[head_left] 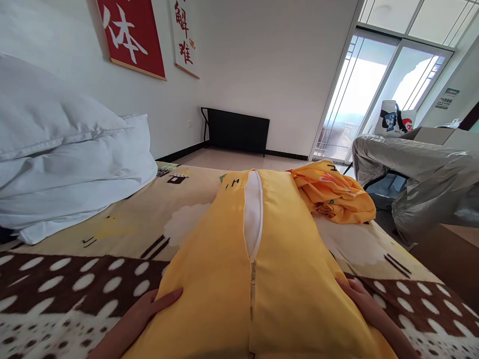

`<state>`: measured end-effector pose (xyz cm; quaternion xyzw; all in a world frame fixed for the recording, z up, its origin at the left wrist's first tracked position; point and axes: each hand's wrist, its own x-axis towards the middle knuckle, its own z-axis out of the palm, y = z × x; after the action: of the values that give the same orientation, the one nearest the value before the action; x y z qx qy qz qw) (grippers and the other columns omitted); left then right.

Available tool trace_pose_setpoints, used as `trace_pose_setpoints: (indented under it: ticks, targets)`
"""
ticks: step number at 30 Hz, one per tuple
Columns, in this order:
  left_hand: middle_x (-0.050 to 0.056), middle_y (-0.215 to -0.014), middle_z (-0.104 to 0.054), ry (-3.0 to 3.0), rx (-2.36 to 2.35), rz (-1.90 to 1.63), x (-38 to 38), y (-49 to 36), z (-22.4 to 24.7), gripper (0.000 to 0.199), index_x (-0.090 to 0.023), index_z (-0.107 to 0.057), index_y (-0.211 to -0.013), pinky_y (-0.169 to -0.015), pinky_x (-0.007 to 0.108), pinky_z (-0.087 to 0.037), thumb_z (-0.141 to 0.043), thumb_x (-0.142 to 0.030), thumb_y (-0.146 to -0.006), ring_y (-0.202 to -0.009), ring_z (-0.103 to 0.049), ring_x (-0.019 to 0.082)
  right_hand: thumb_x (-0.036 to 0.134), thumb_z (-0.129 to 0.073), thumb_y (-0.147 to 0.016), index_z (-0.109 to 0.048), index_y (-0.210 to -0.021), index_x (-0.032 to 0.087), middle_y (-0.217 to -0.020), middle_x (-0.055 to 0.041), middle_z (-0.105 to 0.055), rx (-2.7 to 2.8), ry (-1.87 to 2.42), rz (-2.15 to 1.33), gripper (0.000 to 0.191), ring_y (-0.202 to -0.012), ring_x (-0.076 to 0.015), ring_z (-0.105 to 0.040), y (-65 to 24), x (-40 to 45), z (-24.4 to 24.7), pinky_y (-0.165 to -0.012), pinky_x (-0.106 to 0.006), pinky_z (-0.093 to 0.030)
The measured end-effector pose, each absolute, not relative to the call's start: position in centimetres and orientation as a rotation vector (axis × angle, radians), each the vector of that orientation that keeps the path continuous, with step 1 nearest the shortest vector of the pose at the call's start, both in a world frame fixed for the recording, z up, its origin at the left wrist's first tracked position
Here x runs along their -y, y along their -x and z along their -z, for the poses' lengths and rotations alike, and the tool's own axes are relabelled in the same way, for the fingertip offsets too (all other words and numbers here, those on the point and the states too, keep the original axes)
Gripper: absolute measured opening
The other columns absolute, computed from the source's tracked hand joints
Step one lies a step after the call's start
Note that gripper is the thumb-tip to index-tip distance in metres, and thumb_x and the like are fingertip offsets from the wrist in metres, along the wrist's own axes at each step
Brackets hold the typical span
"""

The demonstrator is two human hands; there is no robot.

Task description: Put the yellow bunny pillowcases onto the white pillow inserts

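Observation:
A stuffed yellow pillow cover [292,279] lies lengthwise on the patterned bed. Its middle opening is parted at the far part, where a white inner pillow [253,214] shows; the nearer part of the seam is together. My left hand [151,306] grips the cover's left side, thumb on top and the other fingers hidden beneath. On the right side, my right hand [357,294] holds the edge the same way, its fingers mostly tucked under the fabric.
A crumpled orange-yellow cloth [337,194] lies at the bed's far right. White pillows [75,144] are stacked at the left. Beyond the bed's right side stand plastic-wrapped furniture [419,159] and a cardboard box [449,259]. A black panel [237,130] leans against the far wall.

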<state>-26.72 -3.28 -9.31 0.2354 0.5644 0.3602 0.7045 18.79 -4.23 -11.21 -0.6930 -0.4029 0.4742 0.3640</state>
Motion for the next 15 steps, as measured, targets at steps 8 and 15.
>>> trace_pose_setpoints:
  ticks: [8,15]
  targets:
    - [0.011,-0.091,-0.072,-0.677,-1.240,-0.790,3.1,26.8,10.0,0.045,-0.019,-0.065,-0.087,-0.068,0.039,-0.058,-0.074,-0.054,-0.060,-0.082,-0.068,0.035,0.064,-0.066,-0.060,-0.062,-0.067,0.021,-0.075,-0.0043,-0.066,1.059,1.758,-1.229,0.044,-0.077,-0.0231,-0.062,-19.2,4.4,11.5,-0.064,-0.029,-0.050]
    - [0.011,-0.078,-0.072,-0.951,-1.423,-0.758,3.8,26.3,8.2,0.052,-0.016,-0.065,-0.077,-0.060,0.032,-0.056,-0.070,-0.064,-0.057,-0.072,-0.068,0.031,0.062,-0.065,-0.067,-0.064,-0.072,0.020,-0.070,-0.0036,-0.067,1.162,1.533,-1.431,0.043,-0.066,-0.0200,-0.062,-19.0,3.8,11.6,-0.059,-0.028,-0.047]
